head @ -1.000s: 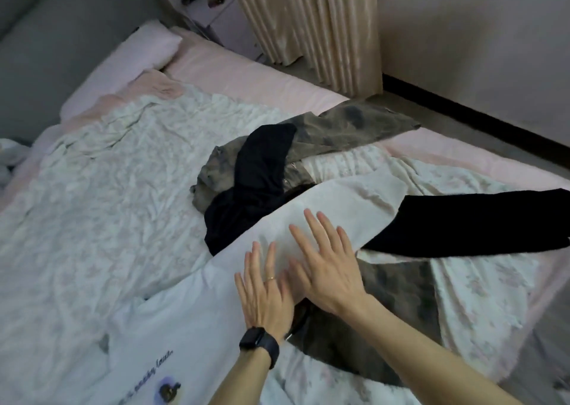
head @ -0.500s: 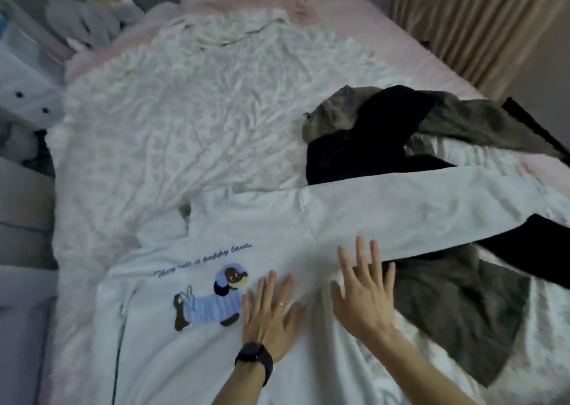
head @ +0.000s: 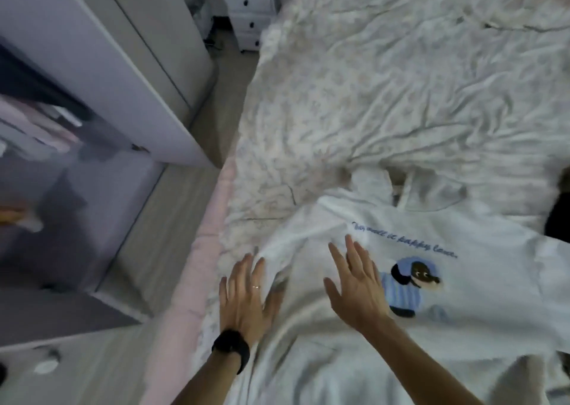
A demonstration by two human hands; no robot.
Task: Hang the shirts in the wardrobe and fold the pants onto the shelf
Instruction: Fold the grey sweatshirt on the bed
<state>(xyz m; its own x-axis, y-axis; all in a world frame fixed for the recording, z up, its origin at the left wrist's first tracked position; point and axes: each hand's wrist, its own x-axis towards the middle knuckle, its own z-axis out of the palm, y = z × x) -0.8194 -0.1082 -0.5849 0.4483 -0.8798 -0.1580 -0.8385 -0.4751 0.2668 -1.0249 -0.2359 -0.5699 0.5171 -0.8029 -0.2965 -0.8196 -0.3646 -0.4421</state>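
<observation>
Head view: white shirt [head: 481, 281] spread flat and front-up on the bed [head: 385, 96], with the dog print [head: 407, 284] and a line of blue writing showing.
Long axis of shirt: from the collar [head: 401, 195] at the far side down to the hem at the near side, turned slightly so that the collar sits a bit to the right.
Left hand [head: 243, 296]: laid flat at the shirt's left edge, beside a bunched fold close to the side of the bed; fingers [head: 246, 265] straight and spread, gripping nothing.
Right hand [head: 354, 290]: laid flat on the chest, just left of the dog print; fingers straight and a little spread, pressing the cloth, pinching nothing.
Direction from fingers: collar and shoulders ahead of both hands, away from the body.
Nearer hand: right for the collar, left for the wardrobe [head: 123, 49].
Wardrobe: to the left, across a strip of floor; inside too blurred to read.
Hanger: none visible.
Judged step: smoothing the shirt before hanging, most of the task not yet done.
Beside the shirt: dark garment [head: 558, 222] at the right edge.
</observation>
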